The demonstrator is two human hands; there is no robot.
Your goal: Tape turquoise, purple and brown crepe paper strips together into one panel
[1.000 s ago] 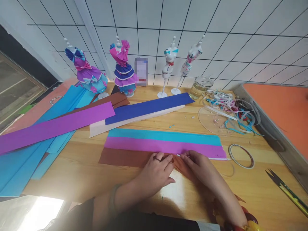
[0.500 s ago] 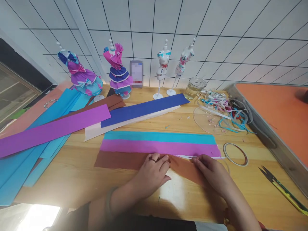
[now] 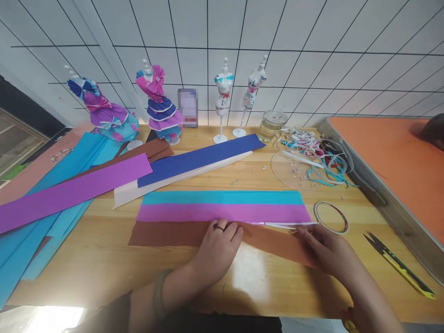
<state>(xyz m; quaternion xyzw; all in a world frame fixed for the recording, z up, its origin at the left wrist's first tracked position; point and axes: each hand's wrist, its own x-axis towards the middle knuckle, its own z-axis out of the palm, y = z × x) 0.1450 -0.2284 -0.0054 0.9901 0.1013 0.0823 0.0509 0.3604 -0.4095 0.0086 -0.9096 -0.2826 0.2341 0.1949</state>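
Note:
Three paper bands lie edge to edge before me: a turquoise band (image 3: 222, 197), a purple band (image 3: 222, 213) and a brown paper strip (image 3: 166, 233). My left hand (image 3: 220, 247) presses the brown strip near its middle, fingers bent close together and thumb hidden. My right hand (image 3: 324, 245) pinches a thin white tape backing (image 3: 280, 226) that peels up along the seam of purple and brown. The brown strip's right end slants toward me and passes under my right hand. A tape roll (image 3: 331, 217) lies just beyond that hand.
Yellow-handled thread snips (image 3: 398, 266) lie at right, near a raised-edge orange surface (image 3: 391, 157). Ribbon scraps (image 3: 315, 150), a glass jar (image 3: 273, 126), two bare mannequins (image 3: 224, 95) and two dressed mannequins (image 3: 163, 108) stand behind. Blue paper strips (image 3: 52, 203) and a purple strip (image 3: 79, 189) spread left.
My right hand has moved right, drawing the white backing farther along the seam. My left hand stays on the brown strip, its thumb now tucked out of sight. The view has shifted slightly.

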